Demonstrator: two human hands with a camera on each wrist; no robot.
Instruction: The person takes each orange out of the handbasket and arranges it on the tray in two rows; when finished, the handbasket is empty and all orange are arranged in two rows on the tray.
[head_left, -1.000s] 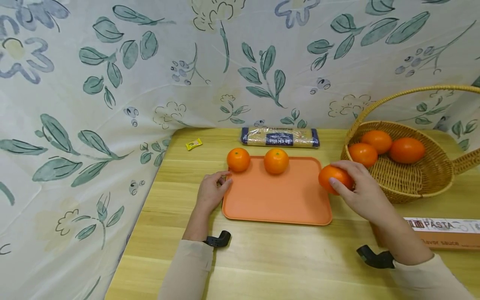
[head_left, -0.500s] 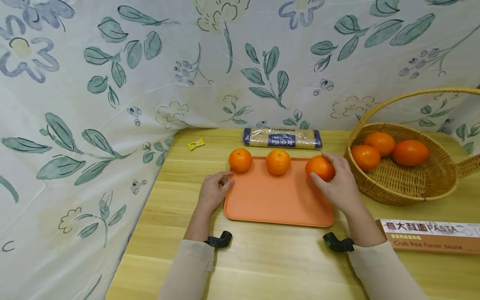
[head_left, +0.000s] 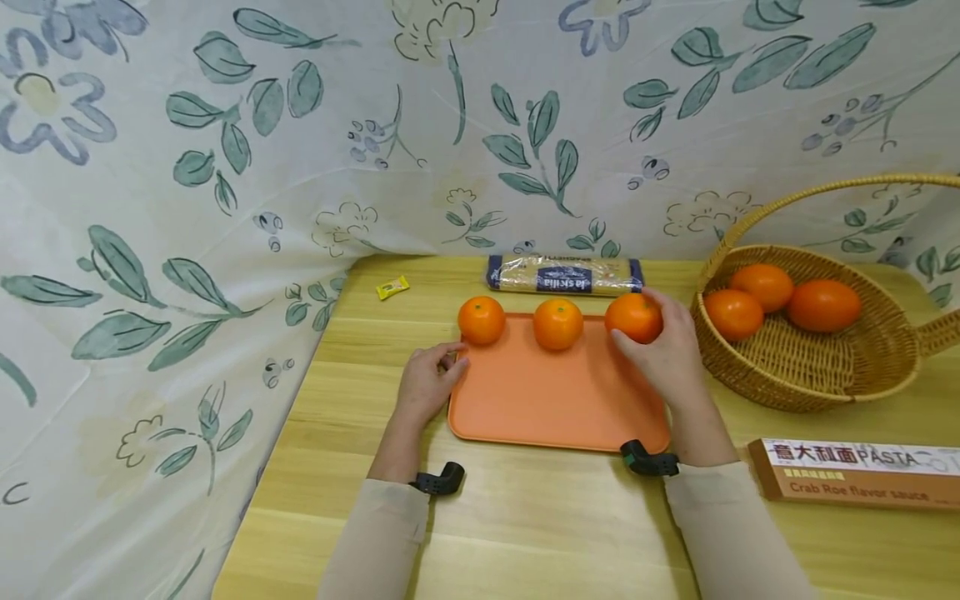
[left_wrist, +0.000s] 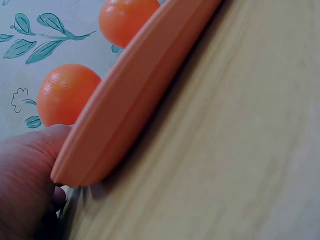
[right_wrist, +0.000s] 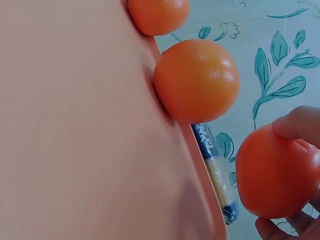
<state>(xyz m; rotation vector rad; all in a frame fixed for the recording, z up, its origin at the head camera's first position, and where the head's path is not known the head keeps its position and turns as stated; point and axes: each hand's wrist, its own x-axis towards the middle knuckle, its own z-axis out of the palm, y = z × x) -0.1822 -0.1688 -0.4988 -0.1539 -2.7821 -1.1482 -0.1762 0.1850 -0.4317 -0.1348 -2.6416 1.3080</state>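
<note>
The table (head_left: pixel 525 517) spread across the lower half of the head view, and the wicker basket (head_left: pixel 795 392) stood on it at the right of the frame. Near the centre lay the salmon-coloured tray (head_left: pixel 555 400); it looked stiff and light, apt to slide if nudged, and its raised rim seemed the best place to hold. The left hand (head_left: pixel 423 385) gripped that rim at the left, one digit over it and another beneath. The right hand (head_left: pixel 670 350) pinched a red-orange fruit (head_left: pixel 633 318), perhaps a persimmon, between thumb and fingers at the tray's upper right corner; whether the fruit touched the tray could not be told. It was probably firm and fairly weighty, its glossy skin liable to slip or bruise, so its broad sides suited a gentle, opposed hold. The middle mandarin (head_left: pixel 558 324) and the left mandarin (head_left: pixel 482 320) sat along the tray's top edge, likely to roll if tipped.
</note>
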